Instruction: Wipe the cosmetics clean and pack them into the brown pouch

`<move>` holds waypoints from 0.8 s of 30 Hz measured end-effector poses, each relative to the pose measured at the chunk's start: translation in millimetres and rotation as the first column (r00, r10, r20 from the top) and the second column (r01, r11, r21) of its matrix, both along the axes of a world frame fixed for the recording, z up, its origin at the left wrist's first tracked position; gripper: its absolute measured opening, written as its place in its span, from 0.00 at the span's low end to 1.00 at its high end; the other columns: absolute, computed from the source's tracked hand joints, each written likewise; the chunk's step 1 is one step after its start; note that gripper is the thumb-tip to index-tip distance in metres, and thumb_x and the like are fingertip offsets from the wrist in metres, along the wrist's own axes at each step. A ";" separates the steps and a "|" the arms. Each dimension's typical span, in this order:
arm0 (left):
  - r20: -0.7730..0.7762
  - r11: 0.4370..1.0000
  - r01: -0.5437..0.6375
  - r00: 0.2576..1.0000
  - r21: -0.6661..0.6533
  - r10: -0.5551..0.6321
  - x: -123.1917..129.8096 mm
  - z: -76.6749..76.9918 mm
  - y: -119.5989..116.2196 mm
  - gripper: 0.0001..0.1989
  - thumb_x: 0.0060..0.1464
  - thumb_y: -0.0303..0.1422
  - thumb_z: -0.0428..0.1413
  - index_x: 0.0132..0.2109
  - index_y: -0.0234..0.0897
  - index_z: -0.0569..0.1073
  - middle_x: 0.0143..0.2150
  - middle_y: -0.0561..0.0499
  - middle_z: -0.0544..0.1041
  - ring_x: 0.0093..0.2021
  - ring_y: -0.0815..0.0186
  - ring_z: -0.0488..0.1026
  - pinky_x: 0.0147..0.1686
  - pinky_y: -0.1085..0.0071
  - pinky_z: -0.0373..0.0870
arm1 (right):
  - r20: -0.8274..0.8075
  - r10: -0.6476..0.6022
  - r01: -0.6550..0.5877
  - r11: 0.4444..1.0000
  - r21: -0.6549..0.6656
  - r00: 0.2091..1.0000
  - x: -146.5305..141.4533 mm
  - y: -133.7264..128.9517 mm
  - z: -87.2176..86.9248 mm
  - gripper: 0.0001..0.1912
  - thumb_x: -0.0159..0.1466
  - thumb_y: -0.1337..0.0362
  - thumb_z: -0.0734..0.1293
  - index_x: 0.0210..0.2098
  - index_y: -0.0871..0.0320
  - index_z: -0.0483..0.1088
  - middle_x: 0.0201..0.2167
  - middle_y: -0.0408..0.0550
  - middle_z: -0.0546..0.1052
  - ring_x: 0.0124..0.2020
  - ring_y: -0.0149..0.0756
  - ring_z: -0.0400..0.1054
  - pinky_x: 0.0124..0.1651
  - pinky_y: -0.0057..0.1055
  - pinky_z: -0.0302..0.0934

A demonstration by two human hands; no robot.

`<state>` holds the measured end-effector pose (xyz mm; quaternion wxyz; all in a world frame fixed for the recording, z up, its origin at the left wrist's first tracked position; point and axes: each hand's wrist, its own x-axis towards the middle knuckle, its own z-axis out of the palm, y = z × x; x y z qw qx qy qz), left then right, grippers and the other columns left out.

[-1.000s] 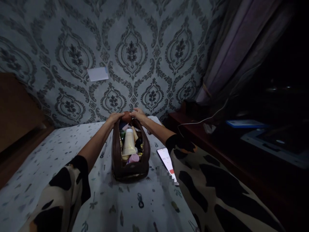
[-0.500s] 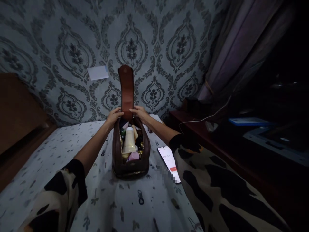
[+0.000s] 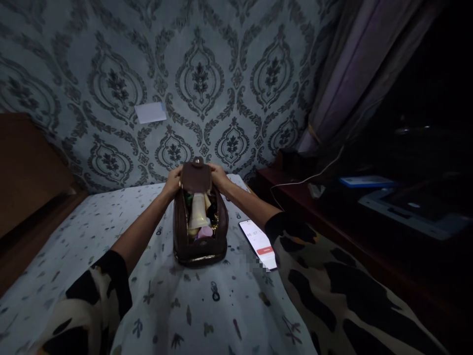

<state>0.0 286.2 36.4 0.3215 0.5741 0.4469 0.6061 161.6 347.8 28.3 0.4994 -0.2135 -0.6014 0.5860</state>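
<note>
A dark brown toiletry bag (image 3: 180, 241) stands on the bedsheet with its zipped top open. Its strap-like flap (image 3: 196, 180) tilts toward me over the far part of the opening, a snap button at its tip. My left hand (image 3: 173, 181) grips the flap and bag's far end from the left, fingertips hidden behind it. On the opposite side, my right hand (image 3: 219, 177) holds the same end, its fingers also partly hidden. Inside the bag lie a cream-coloured tube (image 3: 198, 211), a pink-lidded container (image 3: 205, 231) and several smaller items too dark to name.
A phone (image 3: 258, 244) showing a timer lies right of the bag, near my right sleeve. Patterned wallpaper with a white card (image 3: 151, 113) rises behind the bed. A wooden board (image 3: 33, 172) is at left; a dark red ledge (image 3: 288, 197) with a white cable (image 3: 306, 181) runs along the right.
The flap stood upright with its lighter brown inside facing me; now it has folded forward over the bag, showing its dark outer side. Both hands remain at the far end.
</note>
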 end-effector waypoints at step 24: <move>-0.397 0.991 -0.052 0.913 0.126 0.098 8.0 -8.4 -51.2 0.15 0.53 0.35 0.56 0.47 0.37 0.78 0.51 0.47 0.81 0.56 0.55 0.73 0.60 0.58 0.65 | 0.056 -0.218 0.204 0.960 0.193 0.974 37.4 -70.2 -14.1 0.12 0.55 0.62 0.71 0.39 0.56 0.80 0.43 0.47 0.83 0.49 0.42 0.75 0.59 0.43 0.64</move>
